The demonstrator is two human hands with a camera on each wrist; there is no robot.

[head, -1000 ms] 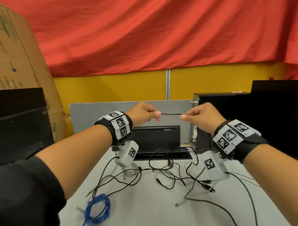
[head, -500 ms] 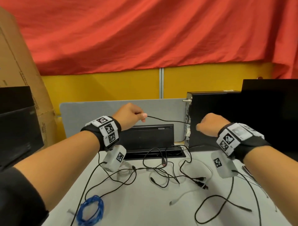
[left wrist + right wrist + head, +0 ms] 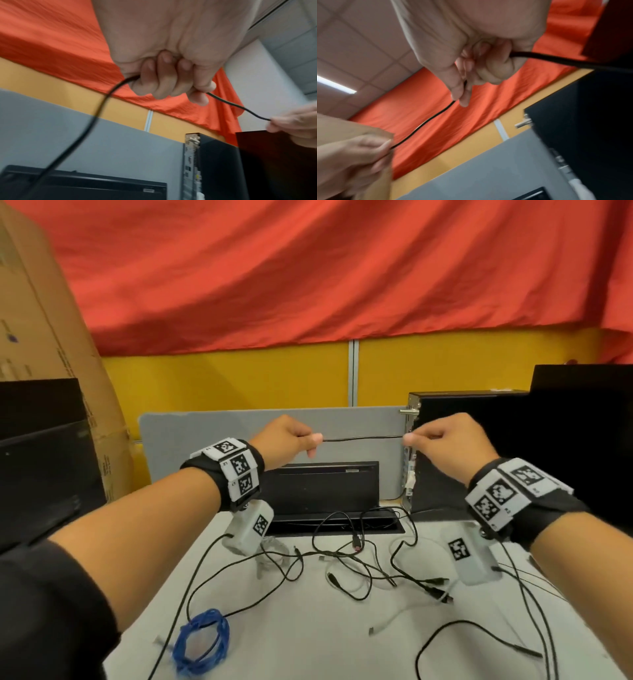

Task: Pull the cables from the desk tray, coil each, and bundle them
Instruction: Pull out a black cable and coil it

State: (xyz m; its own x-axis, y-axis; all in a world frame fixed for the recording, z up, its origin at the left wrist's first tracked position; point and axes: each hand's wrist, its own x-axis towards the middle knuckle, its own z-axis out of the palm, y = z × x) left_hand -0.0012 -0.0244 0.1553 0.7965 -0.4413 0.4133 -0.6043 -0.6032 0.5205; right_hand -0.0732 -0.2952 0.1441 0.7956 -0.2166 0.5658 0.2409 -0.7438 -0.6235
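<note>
Mid-frame, our left hand (image 3: 287, 438) and right hand (image 3: 445, 440) each pinch the black cable (image 3: 363, 437), seemingly taut between them.

Black sleeves (image 3: 41, 604) pushed up above both elbows; forearms bare. Each wrist carries a black strap (image 3: 205, 474) topped with white blocks printed with black square-pattern markers (image 3: 238, 465). A white camera housing (image 3: 250, 527) with its own marker hangs under each wrist; right one (image 3: 474, 559) likewise. Left hand (image 3: 284, 440) and right hand (image 3: 445, 441) bare.
</note>
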